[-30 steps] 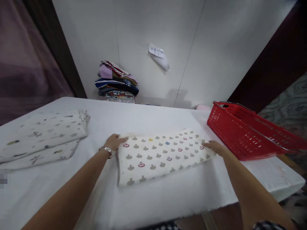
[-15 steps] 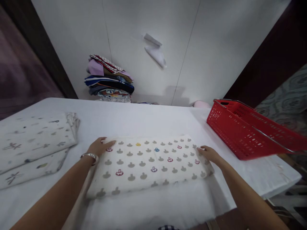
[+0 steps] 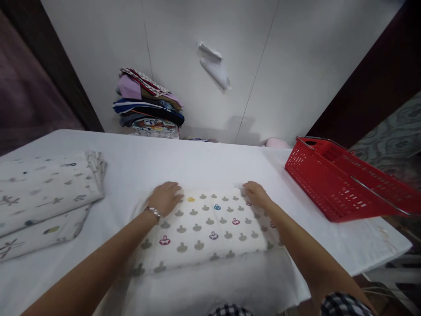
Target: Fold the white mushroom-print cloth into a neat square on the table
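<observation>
A folded white cloth (image 3: 205, 228) printed with grey, red, blue and yellow mushroom shapes lies flat in front of me. A whitish see-through sleeve, seemingly a plastic bag (image 3: 217, 285), extends from it toward my body. At the cloth's far left edge, my left hand (image 3: 165, 199) has its fingers bent over the edge with the thumb close to them. My right hand (image 3: 258, 194) pinches the see-through material at the far right edge. Both hands' undersides are hidden. To the left rest folded white cloths (image 3: 49, 186) with a different print.
A red plastic basket (image 3: 332, 184) with metal handles stands on the right of the white table (image 3: 210, 162). Stacked folded fabrics (image 3: 148, 105) rise behind the table's far edge. A white paper or plastic piece (image 3: 215, 72) hangs on the wall.
Both hands have moved inward along the far edge, from the cloth's side edges toward each other. The cloth has hardly moved. A checked sleeve now shows at the lower right.
</observation>
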A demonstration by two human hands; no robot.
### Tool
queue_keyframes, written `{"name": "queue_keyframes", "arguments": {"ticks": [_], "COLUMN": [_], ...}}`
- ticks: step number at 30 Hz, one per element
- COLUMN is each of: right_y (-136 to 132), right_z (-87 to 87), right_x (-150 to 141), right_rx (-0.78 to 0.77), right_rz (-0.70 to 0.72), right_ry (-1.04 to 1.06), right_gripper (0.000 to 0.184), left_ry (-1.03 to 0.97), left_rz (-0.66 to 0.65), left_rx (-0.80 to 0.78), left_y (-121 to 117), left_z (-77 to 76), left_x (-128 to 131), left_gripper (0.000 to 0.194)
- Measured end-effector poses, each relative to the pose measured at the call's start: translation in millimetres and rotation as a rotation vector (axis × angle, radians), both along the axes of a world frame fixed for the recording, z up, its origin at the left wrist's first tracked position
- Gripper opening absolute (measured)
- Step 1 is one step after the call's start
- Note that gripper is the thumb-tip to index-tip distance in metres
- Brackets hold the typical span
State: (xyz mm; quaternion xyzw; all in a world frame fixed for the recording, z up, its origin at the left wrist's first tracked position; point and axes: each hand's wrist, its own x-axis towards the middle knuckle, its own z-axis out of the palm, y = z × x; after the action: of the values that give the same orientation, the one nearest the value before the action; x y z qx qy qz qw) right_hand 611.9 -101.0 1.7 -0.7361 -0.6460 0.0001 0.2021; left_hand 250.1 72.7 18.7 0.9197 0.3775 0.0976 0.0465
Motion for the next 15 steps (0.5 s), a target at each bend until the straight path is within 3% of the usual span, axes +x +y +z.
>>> {"name": "queue_keyframes", "arguments": {"ticks": [3, 6, 15], "right_y": [13.7, 19.1, 12.8], "right_z": [0.9, 1.1, -9.6], "right_x": [-18.0, -27.0, -29.9], "right_rx": [-0.044, -0.05, 0.046], "right_rz": [0.086, 0.057, 0.071], "right_ry": [-0.022, -0.07, -0.098], "right_gripper": [0.024, 0.023, 0.016], "left_ry": [-0.031, -0.041, -0.13], "left_rz": [-0.134, -0.168, -0.167], "left_rx": [-0.045, -0.066, -0.019], "left_y": [-8.1, -11.3, -15.1], "left_z": [-4.4, -11.0, -15.7], "left_x": [32.7, 52.1, 56.5], "left_gripper": [0.026, 0.022, 0.013]}}
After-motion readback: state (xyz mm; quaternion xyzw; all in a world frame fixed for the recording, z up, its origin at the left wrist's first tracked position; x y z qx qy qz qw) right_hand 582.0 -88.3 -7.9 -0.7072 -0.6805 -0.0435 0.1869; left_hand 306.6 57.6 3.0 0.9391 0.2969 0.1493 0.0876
